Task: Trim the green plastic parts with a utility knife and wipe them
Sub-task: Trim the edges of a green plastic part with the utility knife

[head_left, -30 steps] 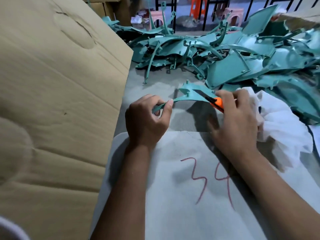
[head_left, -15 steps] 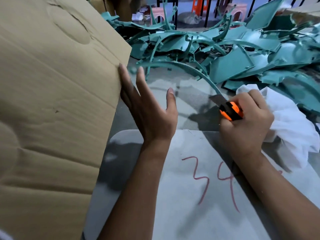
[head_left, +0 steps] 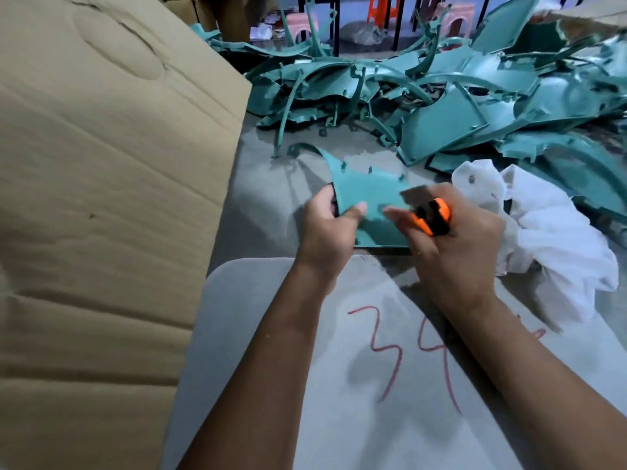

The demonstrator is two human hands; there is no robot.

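A flat, roughly triangular green plastic part [head_left: 364, 195] was held above the grey table [head_left: 264, 205], just in front of the person. It was pinched at its left edge by the left hand [head_left: 327, 228], the thumb laid across its upper face and the other fingers curled underneath. From the part's far corner a thin curved strip was seen running toward the heap, and small tabs stood along its far edge.

An orange and black utility knife [head_left: 429, 215] was gripped in the right hand [head_left: 458, 245], the fingers wrapped round the handle. The grey blade was extended and lay against the right side of the part. One finger of that hand was stretched out over the part's face; because of motion blur, it could not be told whether it was touching the plastic.

A crumpled white cloth [head_left: 549, 232] was lying on the table just beside the right hand, on its right. Beyond it and across the far side of the table, a large pile of green plastic parts [head_left: 458, 100] was heaped, made up of curved strips and flat panels.

A pale sheet [head_left: 356, 418] marked in red with the number 34 was spread under both forearms. The left of the view was filled by a tall cardboard sheet [head_left: 101, 198], standing against the table's left edge. In the background, plastic stools [head_left: 302, 23] and dark metal legs were visible on the floor.
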